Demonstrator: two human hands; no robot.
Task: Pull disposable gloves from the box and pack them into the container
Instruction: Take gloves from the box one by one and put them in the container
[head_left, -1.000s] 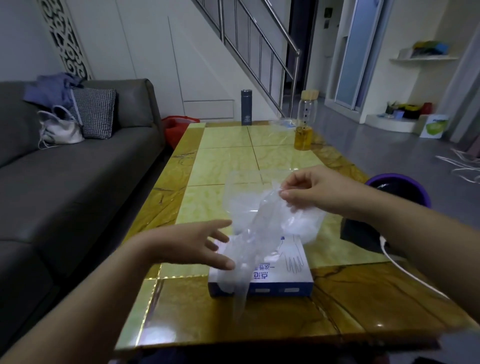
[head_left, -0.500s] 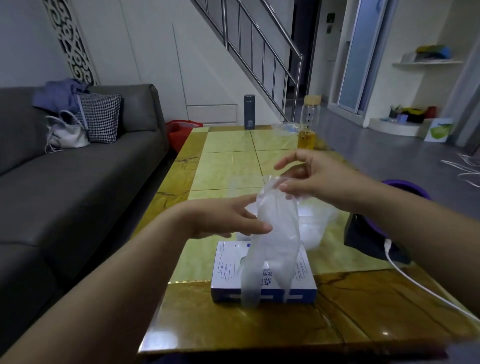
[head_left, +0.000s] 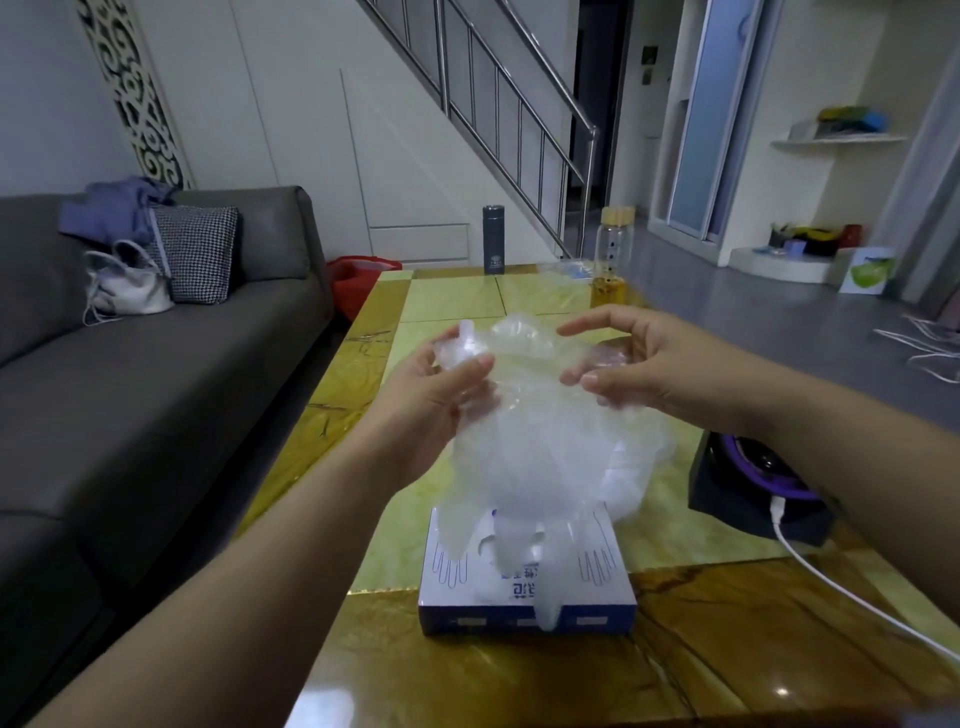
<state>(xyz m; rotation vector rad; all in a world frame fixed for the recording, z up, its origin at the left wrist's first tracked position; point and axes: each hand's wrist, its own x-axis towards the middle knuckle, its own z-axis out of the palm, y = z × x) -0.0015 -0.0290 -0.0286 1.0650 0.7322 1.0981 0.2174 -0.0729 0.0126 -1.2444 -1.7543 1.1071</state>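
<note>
The left hand (head_left: 431, 395) is raised over the table, palm turned inward. Its thumb and fingers are curled round the upper left end of a bunch of gloves (head_left: 540, 431). The right hand (head_left: 654, 369) is level with it and just to the right. Its lower fingers curl round the right end of the same bunch, while the forefinger is stretched out above and stands apart from the thumb.

The gloves are thin, clear, crinkled plastic, cloudy white where the layers overlap; how many there are cannot be told. The bunch is stretched between the two hands and sags below them in a wide sheet. Its finger shapes dangle lowest, in front of the top of the box (head_left: 597, 587). One tip reaches down past the box's front edge; whether it touches the box cannot be told.

The box is flat, white on top with blue outlines of hands and a blue front, and lies on the glossy yellow-and-brown table (head_left: 467, 675) directly under the hands. Just behind it to the right, partly hidden by the gloves, is a clear rounded container (head_left: 636, 478).

Further right stands a black block (head_left: 727, 493) with a white cable (head_left: 857, 597) plugged in. At the table's far end are a dark flask (head_left: 493, 239) and a bottle (head_left: 613, 260) holding yellow liquid. A grey sofa (head_left: 156, 389) runs along the left.
</note>
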